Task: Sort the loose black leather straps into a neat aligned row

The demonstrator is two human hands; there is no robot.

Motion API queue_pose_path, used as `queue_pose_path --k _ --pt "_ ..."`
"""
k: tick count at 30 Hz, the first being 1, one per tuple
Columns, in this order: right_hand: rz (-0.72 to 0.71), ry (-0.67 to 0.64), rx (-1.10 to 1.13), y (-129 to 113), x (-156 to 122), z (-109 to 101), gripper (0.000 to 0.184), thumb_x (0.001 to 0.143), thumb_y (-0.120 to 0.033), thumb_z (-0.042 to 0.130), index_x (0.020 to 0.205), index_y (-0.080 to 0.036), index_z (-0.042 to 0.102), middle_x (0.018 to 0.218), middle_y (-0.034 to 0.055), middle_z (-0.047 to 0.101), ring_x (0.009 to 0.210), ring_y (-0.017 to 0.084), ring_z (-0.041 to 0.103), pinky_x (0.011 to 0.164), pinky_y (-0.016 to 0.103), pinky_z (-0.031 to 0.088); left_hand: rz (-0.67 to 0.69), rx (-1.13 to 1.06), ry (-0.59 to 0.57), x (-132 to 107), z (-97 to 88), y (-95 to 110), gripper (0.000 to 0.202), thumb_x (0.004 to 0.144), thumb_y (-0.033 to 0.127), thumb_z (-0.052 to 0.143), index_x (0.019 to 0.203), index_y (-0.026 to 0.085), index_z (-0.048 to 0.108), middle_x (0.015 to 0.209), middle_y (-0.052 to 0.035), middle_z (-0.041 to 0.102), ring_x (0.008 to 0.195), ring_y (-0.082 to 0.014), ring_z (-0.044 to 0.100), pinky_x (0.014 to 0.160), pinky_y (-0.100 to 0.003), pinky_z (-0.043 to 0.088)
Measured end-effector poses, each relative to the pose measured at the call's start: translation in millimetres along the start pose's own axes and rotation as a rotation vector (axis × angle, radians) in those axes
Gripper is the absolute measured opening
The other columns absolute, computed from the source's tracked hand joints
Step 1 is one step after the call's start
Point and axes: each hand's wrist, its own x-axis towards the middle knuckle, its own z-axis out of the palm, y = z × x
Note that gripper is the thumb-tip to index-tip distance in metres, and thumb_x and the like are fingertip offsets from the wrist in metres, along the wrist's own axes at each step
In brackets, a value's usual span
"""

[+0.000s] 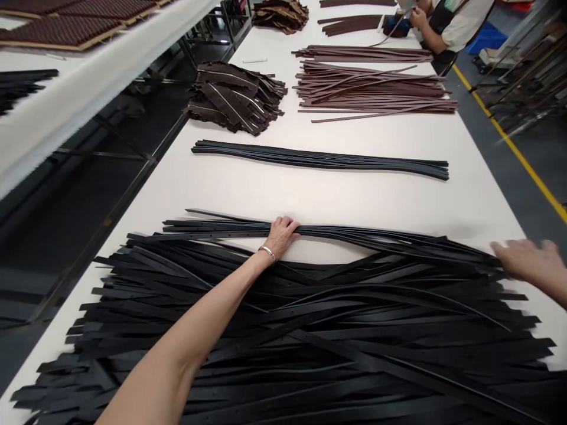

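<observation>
My left hand (283,235), with a silver bracelet at the wrist, is closed around a bundle of long black strips (354,232) near its middle. The bundle lies along the far side of a big loose pile of black strips (319,348), some with small holes. At the bundle's right end is my right hand (527,260), smeared by motion, so its fingers do not show clearly. Beyond, a separate neat bundle of black strips (319,157) lies across the white table (292,192).
Farther up the table lie a heap of dark brown pieces (234,97) and reddish-brown strips (372,88). A co-worker (452,35) works at the far right. To the left runs another white table (119,82), a gap between. A yellow floor line (531,168) passes on the right.
</observation>
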Motion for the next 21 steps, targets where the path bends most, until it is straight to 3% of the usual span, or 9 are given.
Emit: queue_pose_path --k 2,4,6,8,10,12,15,19,21 --pt "-0.045 -0.030 -0.010 -45.9 7.3 -9.4 0.035 0.086 -0.032 0.038 0.069 -0.024 0.067 0.086 0.0317 0.068 0.088 0.037 0.066 0.080 0.066 0.030 -0.007 0.002 -0.008 -1.0 -0.5 1.6 0.028 0.088 0.027 0.058 0.115 0.021 0.060 0.112 -0.0114 0.057 0.104 -0.0289 0.045 0.090 -0.045 0.040" --pt "-0.309 -0.034 0.132 -135.4 18.4 -16.6 0.036 0.089 -0.036 0.041 0.106 -0.021 0.068 0.121 0.0283 0.061 0.115 0.036 0.057 0.096 0.060 0.031 -0.018 0.005 -0.013 -1.6 -0.5 3.4 0.029 0.088 0.027 0.058 0.117 0.021 0.059 0.114 -0.0115 0.057 0.105 -0.0290 0.045 0.091 -0.045 0.040" --pt "-0.487 -0.090 0.307 -240.7 28.7 -18.4 0.052 0.091 -0.043 0.044 0.134 -0.015 0.051 0.137 0.0229 0.052 0.129 0.033 0.046 0.103 0.051 0.036 -0.029 0.007 -0.017 -0.6 0.4 5.2 0.029 0.088 0.027 0.058 0.117 0.022 0.059 0.115 -0.0113 0.056 0.106 -0.0289 0.045 0.093 -0.044 0.039" --pt "-0.552 -0.122 0.395 -330.4 35.8 -13.9 0.068 0.088 -0.050 0.053 0.144 -0.014 0.039 0.143 0.0203 0.045 0.130 0.035 0.042 0.102 0.051 0.038 -0.040 0.008 -0.022 2.2 0.7 7.0 0.029 0.088 0.028 0.058 0.117 0.021 0.059 0.115 -0.0112 0.056 0.106 -0.0292 0.045 0.093 -0.044 0.039" --pt "-0.554 -0.121 0.463 -385.9 39.3 -4.8 0.059 0.088 -0.042 0.056 0.141 -0.019 0.044 0.134 0.0171 0.053 0.121 0.034 0.047 0.096 0.050 0.042 -0.045 0.002 -0.028 3.5 -2.9 9.7 0.029 0.088 0.027 0.058 0.116 0.020 0.060 0.114 -0.0116 0.056 0.106 -0.0295 0.046 0.094 -0.045 0.040" --pt "-0.543 -0.099 0.540 -407.1 39.6 5.4 0.044 0.090 -0.032 0.052 0.133 -0.022 0.054 0.120 0.0131 0.059 0.110 0.030 0.052 0.093 0.046 0.044 -0.044 -0.011 -0.024 -3.0 -14.0 14.7 0.033 0.087 0.022 0.059 0.120 0.019 0.057 0.118 -0.0121 0.056 0.108 -0.0288 0.046 0.096 -0.044 0.040" --pt "-0.526 -0.072 0.613 -404.6 37.1 15.3 0.036 0.092 -0.028 0.049 0.126 -0.023 0.061 0.110 0.0104 0.060 0.103 0.027 0.052 0.092 0.042 0.044 -0.001 -0.088 -0.036 -40.2 -43.8 26.9 0.038 0.086 0.021 0.062 0.123 0.018 0.054 0.120 -0.0106 0.057 0.110 -0.0260 0.048 0.098 -0.040 0.041" --pt "-0.498 -0.089 0.628 -398.7 34.6 17.3 0.036 0.091 -0.028 0.051 0.125 -0.023 0.063 0.110 0.0099 0.059 0.103 0.027 0.052 0.093 0.042 0.044 0.049 -0.285 -0.353 -125.0 -77.8 46.0 0.024 0.082 0.038 0.070 0.098 0.022 0.065 0.091 -0.0020 0.066 0.083 -0.0197 0.058 0.077 -0.032 0.047" --pt "-0.487 -0.104 0.637 -400.3 35.2 17.3 0.036 0.091 -0.027 0.052 0.125 -0.023 0.063 0.111 0.0102 0.059 0.104 0.027 0.052 0.094 0.043 0.044 0.082 -0.227 -0.387 -159.0 -82.0 52.5 0.019 0.086 0.034 0.066 0.100 0.022 0.065 0.091 -0.0024 0.066 0.084 -0.0195 0.058 0.074 -0.031 0.047"
